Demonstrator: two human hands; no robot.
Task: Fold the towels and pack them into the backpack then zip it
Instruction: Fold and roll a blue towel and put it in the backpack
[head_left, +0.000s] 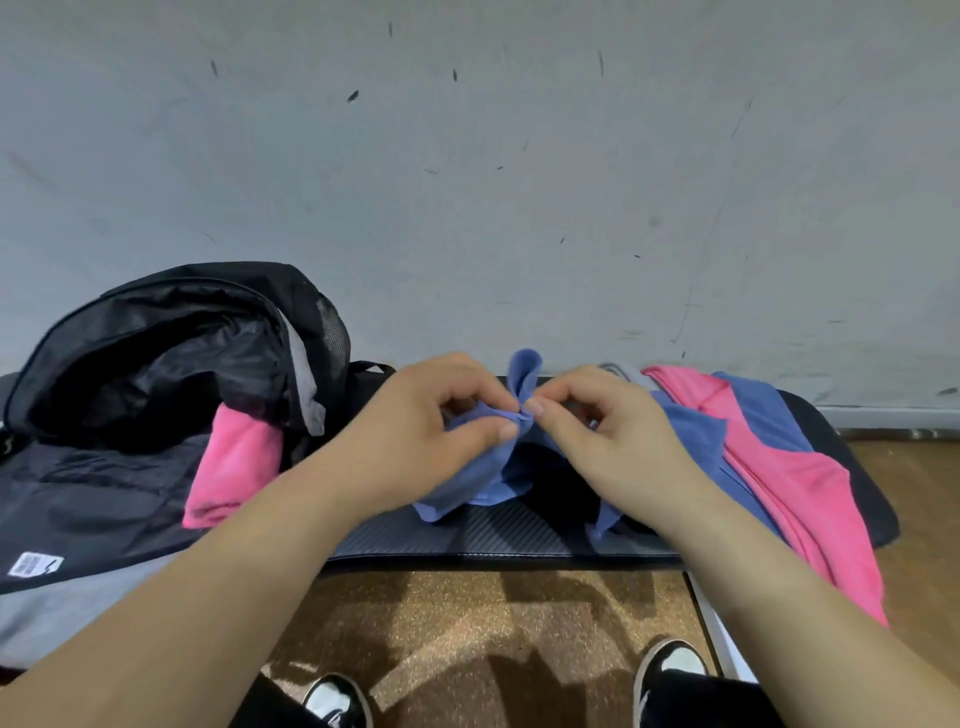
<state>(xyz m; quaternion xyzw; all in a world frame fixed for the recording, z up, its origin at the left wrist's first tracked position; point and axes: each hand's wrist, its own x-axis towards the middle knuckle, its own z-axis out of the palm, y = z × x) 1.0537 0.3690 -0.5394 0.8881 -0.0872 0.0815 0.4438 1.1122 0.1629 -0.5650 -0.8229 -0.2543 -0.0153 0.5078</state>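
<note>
Wall and floor: grey scuffed wall behind, brown speckled floor below; the head camera gives the only view.
Desk: low and dark-topped (493, 535), standing against the wall and carrying everything.
Backpack: black and grey (156, 364), slumped on the left of the desk with its main zip undone and the mouth gaping toward the middle.
Folded pink towel: lies at the backpack's mouth (234, 467) with its upper end under the open flap; I cannot tell whether it is properly inside.
Blue towel: bunched at the middle of the desk (483, 473), one edge lifted, the rest sagging onto the top.
Left hand: thumb and fingers curled (431, 431), pinching the raised edge of the blue towel.
Right hand: pinching the same edge (597, 431) just beside the left, so the two sets of fingertips almost touch.
Heap of towels: pink and blue ones (800, 483) loose on the right of the desk, spilling over its front edge.
Shoes: black and white (337, 701), at the bottom of the view.
Step in hand: I'd say the fold of the blue towel is only starting, with the hands finding its corners.
Next move: likely drawing the hands apart along the edge to spread the cloth flat, then halving it.
Left to do: by the look of it, the heap, the packing and the zip.
</note>
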